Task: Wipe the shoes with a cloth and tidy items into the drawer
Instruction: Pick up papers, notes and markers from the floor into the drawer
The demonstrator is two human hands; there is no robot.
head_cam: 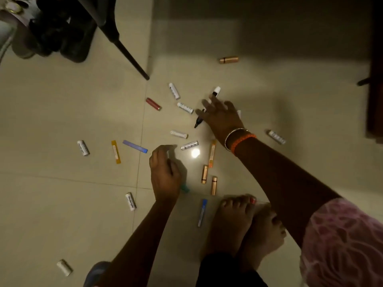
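Several small items lie scattered on the pale tiled floor (62,121): white batteries, copper tubes, orange and blue sticks. My right hand (220,118) reaches forward with fingers spread over a black-and-white marker (216,91), whose dark tip (198,123) sticks out below the hand. My left hand (163,172) hovers lower with loosely curled fingers, the index pointing toward a white battery (189,145); it holds nothing I can see. A teal item (185,188) peeks out from under its heel. Dark shoes (62,32) sit at the top left.
A black chair leg (132,59) slants down to the floor near the items. Dark wooden furniture (375,90) stands at the right edge. My bare feet (238,220) rest near a blue pen (202,212). A lone copper tube (229,59) lies farther back.
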